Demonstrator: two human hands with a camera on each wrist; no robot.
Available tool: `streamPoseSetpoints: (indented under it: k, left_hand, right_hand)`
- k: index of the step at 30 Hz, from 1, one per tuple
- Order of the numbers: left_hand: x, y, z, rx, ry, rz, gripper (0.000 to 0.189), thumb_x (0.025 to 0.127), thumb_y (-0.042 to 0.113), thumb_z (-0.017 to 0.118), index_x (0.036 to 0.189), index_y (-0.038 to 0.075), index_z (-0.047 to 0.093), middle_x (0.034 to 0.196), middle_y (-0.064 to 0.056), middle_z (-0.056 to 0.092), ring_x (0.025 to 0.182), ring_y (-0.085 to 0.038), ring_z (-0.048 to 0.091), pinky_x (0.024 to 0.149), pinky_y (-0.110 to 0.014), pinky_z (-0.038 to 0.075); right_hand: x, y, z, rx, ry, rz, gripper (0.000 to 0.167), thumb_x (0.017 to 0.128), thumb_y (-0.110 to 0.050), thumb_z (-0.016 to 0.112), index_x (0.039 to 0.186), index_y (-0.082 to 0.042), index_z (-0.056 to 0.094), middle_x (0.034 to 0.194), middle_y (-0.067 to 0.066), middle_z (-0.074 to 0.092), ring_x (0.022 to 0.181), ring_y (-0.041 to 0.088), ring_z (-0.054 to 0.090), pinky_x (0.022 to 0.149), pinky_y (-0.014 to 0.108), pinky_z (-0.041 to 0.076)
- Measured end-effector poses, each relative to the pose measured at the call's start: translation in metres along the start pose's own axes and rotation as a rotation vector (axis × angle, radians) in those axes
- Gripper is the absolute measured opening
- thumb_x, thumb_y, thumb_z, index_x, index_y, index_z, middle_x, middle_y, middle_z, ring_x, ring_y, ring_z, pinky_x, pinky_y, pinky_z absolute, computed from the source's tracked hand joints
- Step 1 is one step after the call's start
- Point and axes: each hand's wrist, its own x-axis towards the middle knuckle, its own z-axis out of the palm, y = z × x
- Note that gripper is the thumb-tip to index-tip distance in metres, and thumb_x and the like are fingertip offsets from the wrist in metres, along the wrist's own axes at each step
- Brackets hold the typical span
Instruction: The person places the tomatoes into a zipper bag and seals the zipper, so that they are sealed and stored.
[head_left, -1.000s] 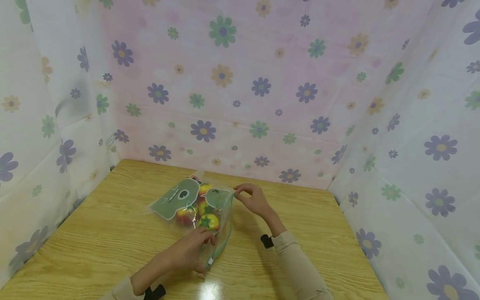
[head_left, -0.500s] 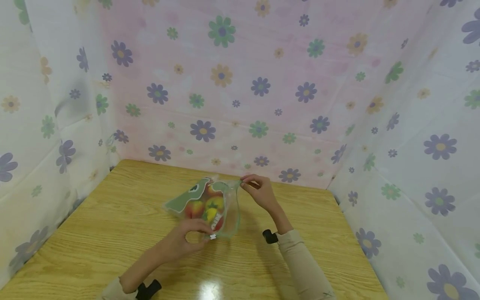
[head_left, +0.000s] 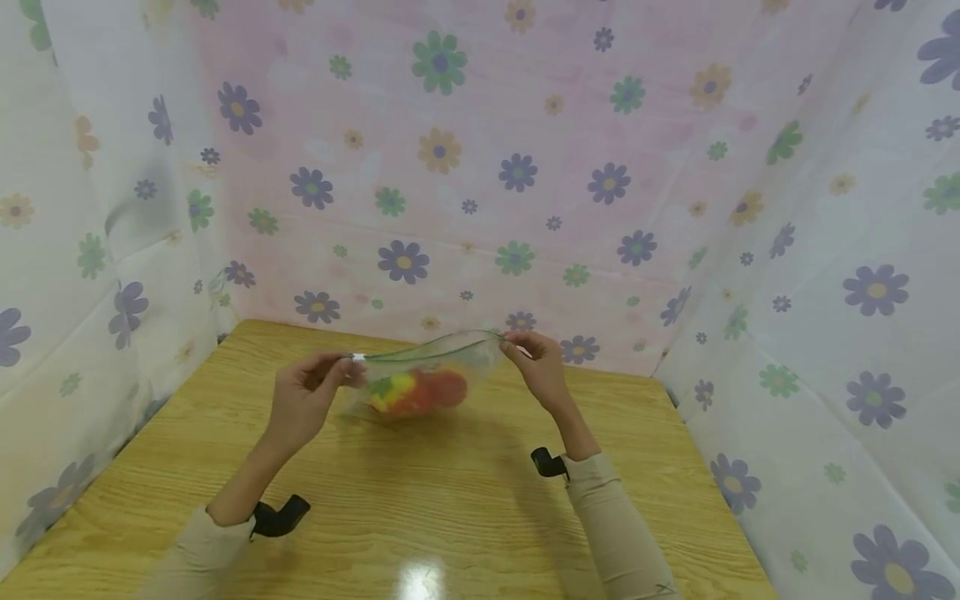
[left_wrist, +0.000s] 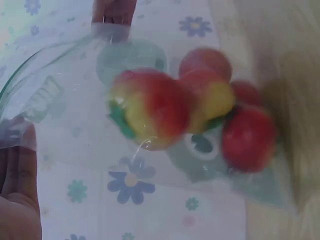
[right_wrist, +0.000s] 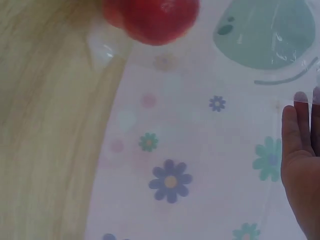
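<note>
A clear zip bag [head_left: 480,357] with a green cartoon print hangs between my hands, its mouth upward and bowed apart. Several red-and-yellow fruits [left_wrist: 155,110], some with green leaves, lie in its lower part, close over the table. My left hand [head_left: 296,400] pinches the left top corner beside the white zip slider [head_left: 358,357]. At the right top corner, my right hand [head_left: 542,371] grips the bag's edge between thumb and fingers. The left wrist view shows fingers of both hands behind the clear plastic.
The wood-grain table [head_left: 450,517] lies beneath the bag. Flower-printed sheets form a back wall [head_left: 480,167] and two side walls around it. A black wrist mount [head_left: 281,517] sits at the left sleeve, another at the right.
The bag has gone from lying tilted on the table to hanging upright by its top corners. My left hand has moved up and away to the slider end; the right has risen slightly.
</note>
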Motion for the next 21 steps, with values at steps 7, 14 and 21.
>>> streamPoseSetpoints:
  k: [7, 14, 21]
  left_hand:
    - [0.037, -0.001, -0.008, 0.025, 0.162, 0.047, 0.013, 0.098, -0.015, 0.054, 0.1, -0.023, 0.064, 0.086, 0.001, 0.076, 0.069, -0.008, 0.072, 0.068, -0.021, 0.061]
    - [0.054, -0.002, -0.01, 0.02, 0.184, 0.024, 0.016, 0.1, -0.009, 0.054, 0.102, -0.024, 0.06, 0.085, 0.001, 0.073, 0.07, -0.008, 0.071, 0.065, -0.021, 0.061]
    - [0.051, -0.006, -0.011, -0.065, 0.195, -0.066, 0.017, 0.102, -0.004, 0.055, 0.103, -0.021, 0.061, 0.084, -0.002, 0.073, 0.068, -0.009, 0.07, 0.06, -0.022, 0.06]
  right_hand:
    - [0.008, -0.031, -0.006, -0.047, -0.03, -0.001, 0.012, 0.098, -0.003, 0.067, 0.101, 0.008, 0.071, 0.098, 0.003, 0.074, 0.099, 0.011, 0.068, 0.092, 0.026, 0.057]
    - [0.013, -0.056, -0.012, -0.073, -0.071, -0.06, 0.011, 0.099, 0.002, 0.063, 0.102, 0.01, 0.069, 0.087, 0.002, 0.075, 0.084, 0.015, 0.072, 0.083, 0.026, 0.061]
    - [0.015, -0.067, -0.011, -0.058, -0.04, -0.026, 0.017, 0.103, 0.005, 0.052, 0.109, 0.018, 0.061, 0.07, 0.018, 0.067, 0.062, 0.011, 0.068, 0.067, 0.025, 0.063]
